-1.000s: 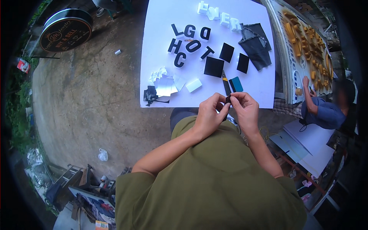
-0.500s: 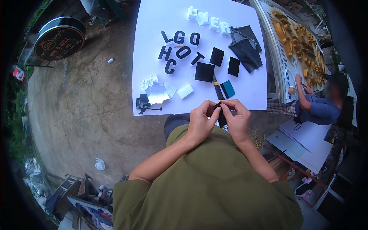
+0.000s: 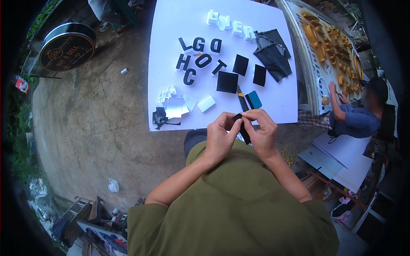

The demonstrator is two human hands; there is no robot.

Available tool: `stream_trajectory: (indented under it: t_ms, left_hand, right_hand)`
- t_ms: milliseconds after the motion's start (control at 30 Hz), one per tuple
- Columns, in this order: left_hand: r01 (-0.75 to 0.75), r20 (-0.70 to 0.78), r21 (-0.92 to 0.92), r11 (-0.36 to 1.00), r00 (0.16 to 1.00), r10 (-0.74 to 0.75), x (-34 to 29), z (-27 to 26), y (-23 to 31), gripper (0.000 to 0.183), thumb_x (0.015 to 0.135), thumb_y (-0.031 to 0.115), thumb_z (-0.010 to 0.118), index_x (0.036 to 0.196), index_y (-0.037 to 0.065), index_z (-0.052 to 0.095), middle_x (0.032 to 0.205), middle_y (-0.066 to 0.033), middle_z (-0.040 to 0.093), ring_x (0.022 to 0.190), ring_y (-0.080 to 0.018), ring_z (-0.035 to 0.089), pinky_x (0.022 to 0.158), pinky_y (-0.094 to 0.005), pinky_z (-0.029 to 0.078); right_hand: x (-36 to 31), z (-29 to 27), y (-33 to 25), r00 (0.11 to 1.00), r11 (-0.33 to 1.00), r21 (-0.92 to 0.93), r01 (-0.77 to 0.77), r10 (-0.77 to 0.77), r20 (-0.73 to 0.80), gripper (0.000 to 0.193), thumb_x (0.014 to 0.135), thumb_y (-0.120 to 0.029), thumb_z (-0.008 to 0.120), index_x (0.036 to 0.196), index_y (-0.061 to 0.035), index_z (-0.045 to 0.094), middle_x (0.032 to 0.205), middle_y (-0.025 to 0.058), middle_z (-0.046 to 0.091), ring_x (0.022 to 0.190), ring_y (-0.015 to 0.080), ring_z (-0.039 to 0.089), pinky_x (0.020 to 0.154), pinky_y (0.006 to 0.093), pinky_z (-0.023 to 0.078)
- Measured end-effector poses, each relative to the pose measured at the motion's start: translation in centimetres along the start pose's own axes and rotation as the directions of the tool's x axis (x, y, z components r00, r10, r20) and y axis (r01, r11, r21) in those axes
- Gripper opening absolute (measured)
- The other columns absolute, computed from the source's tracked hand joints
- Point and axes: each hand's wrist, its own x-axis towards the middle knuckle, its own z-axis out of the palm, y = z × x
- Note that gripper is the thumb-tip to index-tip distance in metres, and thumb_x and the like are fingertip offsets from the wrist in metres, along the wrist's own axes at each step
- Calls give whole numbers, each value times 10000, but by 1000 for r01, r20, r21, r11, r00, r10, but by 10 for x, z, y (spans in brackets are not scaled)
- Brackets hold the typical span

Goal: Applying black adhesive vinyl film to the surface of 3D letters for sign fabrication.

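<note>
Just off the table's near edge, my left hand [image 3: 219, 137] and my right hand [image 3: 261, 133] meet, thumbs and forefingers pinching a small narrow black piece [image 3: 244, 136]. Its upper end is partly covered by my fingertips. Beyond it on the white table [image 3: 277, 109] lie a utility knife [image 3: 242, 97] with a black and yellow handle and a teal-and-black flat squeegee [image 3: 254, 100]. A black square [image 3: 227, 81] touches the knife's tip. Two smaller black rectangles [image 3: 241, 65] lie farther right. Several black-faced block letters [image 3: 200, 61] stand left of them.
White block letters [image 3: 237, 28] and a folded dark cloth [image 3: 275, 55] are toward the far side. Paper scraps [image 3: 173, 106] and a white block [image 3: 206, 104] sit at the near left. On the right, a person [image 3: 358, 117] works at a board with yellow letters [image 3: 333, 55].
My fingertips have shifted slightly left, and my right hand's fingers now sit closer to the left ones along the black piece. Both hands keep their hold; things on the table stay put.
</note>
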Motion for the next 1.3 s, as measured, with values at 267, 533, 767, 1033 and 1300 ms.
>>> stream_trajectory:
  t_ms: [267, 533, 767, 1033, 1300]
  left_hand:
    - [24, 86, -75, 997, 996, -17, -3, -17, 5, 373, 1005, 101, 609, 1353, 19, 503, 785, -17, 663, 708, -38, 566, 650, -206, 458]
    - [-31, -40, 604, 796, 997, 69, 49, -76, -108, 390, 938, 116, 648, 1295, 12, 529, 1068, -175, 659, 919, -255, 647, 818, -373, 530]
    - [-162, 113, 944, 286, 977, 180, 94, -72, -186, 572, 800, 92, 733, 1326, 15, 522, 1209, -181, 571, 1089, -345, 562, 909, -431, 460]
    - [-26, 29, 959, 283, 1000, -9, 101, -57, -172, 641, 745, 135, 811, 1322, 59, 543, 1144, -150, 618, 1083, -326, 587, 891, -452, 466]
    - [2, 10, 918, 396, 1000, -27, 80, -51, -186, 567, 744, 162, 813, 1236, 48, 554, 1076, -166, 616, 973, -355, 624, 841, -449, 510]
  right_hand:
    - [-4, -2, 11, 918, 878, 296, -377, 313, 242, 104, 868, 23, 699, 967, -6, 686, 869, 43, 711, 794, 107, 676, 727, 252, 529]
    - [-10, -18, 23, 855, 769, 376, -517, 442, 271, 94, 912, 10, 677, 1004, 19, 655, 872, 20, 688, 798, 75, 643, 729, 238, 520]
    - [-20, -28, 23, 861, 770, 386, -508, 463, 210, 82, 925, 5, 669, 1000, 25, 644, 865, 13, 662, 782, 57, 606, 714, 220, 500]
    - [-34, -43, 36, 817, 736, 367, -568, 557, 149, 79, 920, 4, 671, 991, 27, 647, 850, 3, 652, 762, 48, 584, 689, 209, 477]
    - [-31, -43, 46, 828, 765, 322, -558, 537, 160, 80, 923, -9, 671, 993, 23, 649, 856, 6, 657, 772, 56, 592, 701, 218, 490]
